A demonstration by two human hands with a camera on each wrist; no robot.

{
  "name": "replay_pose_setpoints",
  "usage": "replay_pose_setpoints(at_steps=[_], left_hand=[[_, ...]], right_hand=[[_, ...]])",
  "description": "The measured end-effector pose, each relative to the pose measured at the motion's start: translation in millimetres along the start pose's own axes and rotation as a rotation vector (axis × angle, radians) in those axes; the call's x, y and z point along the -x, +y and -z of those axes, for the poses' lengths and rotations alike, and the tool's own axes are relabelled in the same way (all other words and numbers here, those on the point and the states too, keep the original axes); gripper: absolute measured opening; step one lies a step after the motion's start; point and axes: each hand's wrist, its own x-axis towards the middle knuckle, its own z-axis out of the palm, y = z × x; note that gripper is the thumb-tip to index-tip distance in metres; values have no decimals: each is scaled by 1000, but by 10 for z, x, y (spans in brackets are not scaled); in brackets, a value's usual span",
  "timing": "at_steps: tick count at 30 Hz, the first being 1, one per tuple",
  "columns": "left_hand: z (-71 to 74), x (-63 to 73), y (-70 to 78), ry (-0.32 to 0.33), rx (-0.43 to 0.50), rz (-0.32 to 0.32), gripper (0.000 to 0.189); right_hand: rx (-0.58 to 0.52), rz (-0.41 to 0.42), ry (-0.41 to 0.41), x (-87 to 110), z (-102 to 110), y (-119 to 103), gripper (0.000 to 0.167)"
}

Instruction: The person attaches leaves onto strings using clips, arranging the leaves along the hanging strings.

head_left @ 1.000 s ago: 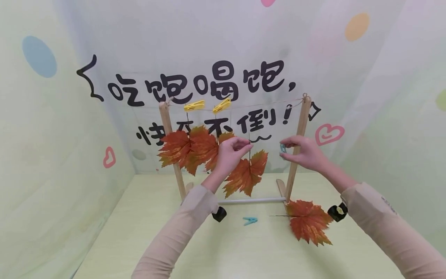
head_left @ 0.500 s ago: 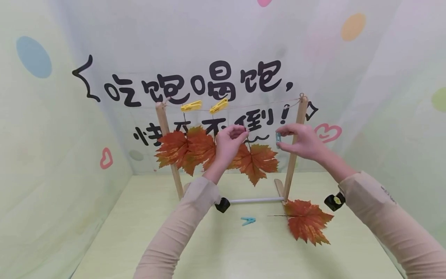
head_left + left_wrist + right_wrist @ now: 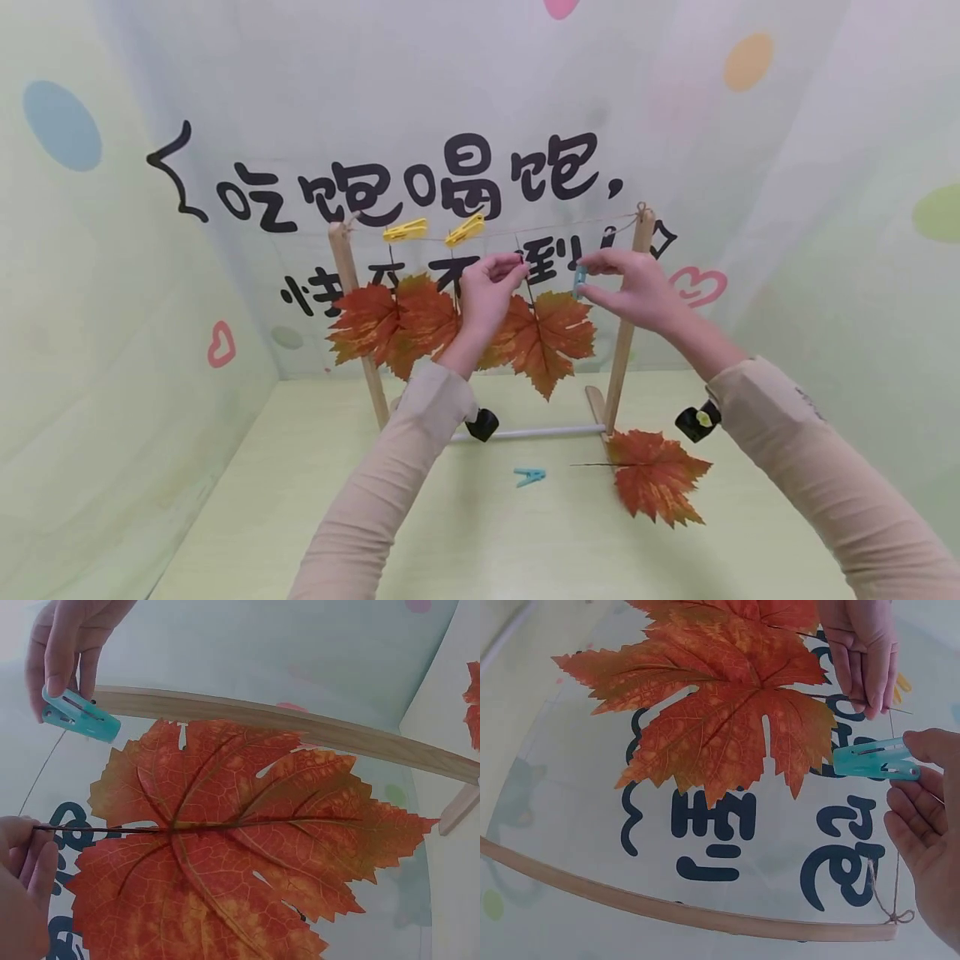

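My left hand (image 3: pixel 486 292) pinches the thin dark stem of an orange-red maple leaf (image 3: pixel 551 337) just below the string, and the leaf hangs down from it. In the left wrist view the stem (image 3: pixel 105 829) runs straight from the fingertips into the leaf. To the right, my right hand (image 3: pixel 637 287) holds a light blue clothespin (image 3: pixel 877 760) between thumb and fingers, apart from the string (image 3: pixel 540 228). Two yellow clothespins (image 3: pixel 406 231) on the string hold the stems of other leaves (image 3: pixel 367 323) at the left.
Wooden posts (image 3: pixel 626 350) carry the string, joined low down by a white rod (image 3: pixel 525 432). On the table (image 3: pixel 480 533) lie another blue clothespin (image 3: pixel 530 477) and a further maple leaf (image 3: pixel 660 477). A patterned wall sheet with black lettering hangs behind.
My left hand has risen with the leaf, bringing its stem up to the string. My right hand has moved up and left with the blue clothespin, closer to the leaf.
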Motion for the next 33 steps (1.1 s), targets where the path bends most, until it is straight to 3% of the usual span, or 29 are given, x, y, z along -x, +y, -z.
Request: replay_pose_setpoints(at_steps=[19,27,33], left_hand=[[17,-129,1,62,-56,-38,19],[24,-153,-64,65,-64,-30,22],[1,-172,-65,69,-83,-51,19]], right_hand=[[31,3,113,-277,-9,-133,30],[-33,-63,144,-402,-35,-159,26],[-115,-66,261,-483,-75,-190,23]])
